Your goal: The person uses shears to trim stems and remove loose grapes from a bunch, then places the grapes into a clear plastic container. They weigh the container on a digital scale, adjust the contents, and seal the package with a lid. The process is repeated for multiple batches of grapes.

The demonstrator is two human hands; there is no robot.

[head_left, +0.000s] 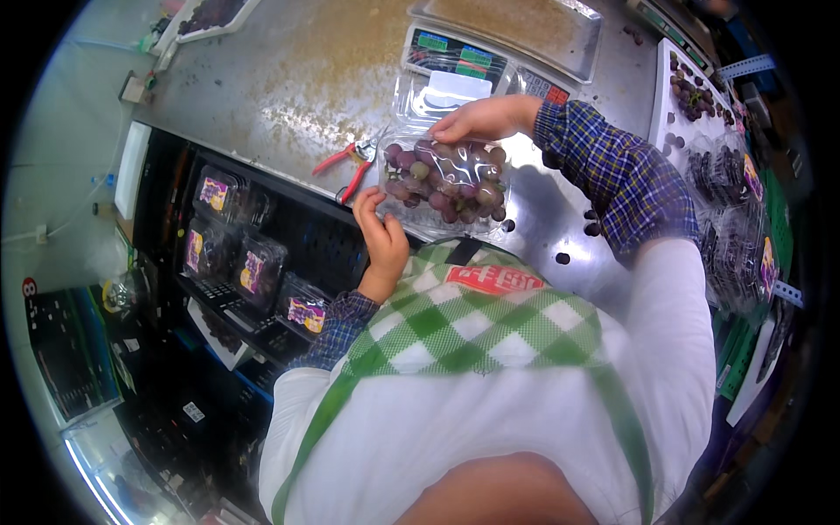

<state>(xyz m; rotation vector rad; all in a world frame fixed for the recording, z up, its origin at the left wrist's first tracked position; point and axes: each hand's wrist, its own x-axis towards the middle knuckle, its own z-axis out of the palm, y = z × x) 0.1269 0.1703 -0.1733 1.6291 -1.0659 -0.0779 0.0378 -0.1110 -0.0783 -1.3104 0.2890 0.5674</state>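
Observation:
A clear plastic clamshell box [505, 190] full of purple and greenish grapes [446, 177] is in front of my body at the table's near edge. Its raised clear lid [410, 98] leans away on the far side. My right hand [482, 120] grips the far rim, thumb on top; the other fingers are partly hidden. Beside the box's near left corner is my left hand [382, 236], fingers apart and slightly curled, close to the plastic wall. Red-handled pruning shears [354, 164] lie on the metal table [262, 98] just left of the box.
A digital scale [420, 56] stands behind the box, with a metal tray [512, 26] beyond. Loose grapes [562, 258] lie at right. Stacked empty clamshells [728, 249] and a white tray [663, 85] of grapes stand far right. A black crate [321, 230] at left holds labelled boxes [262, 269].

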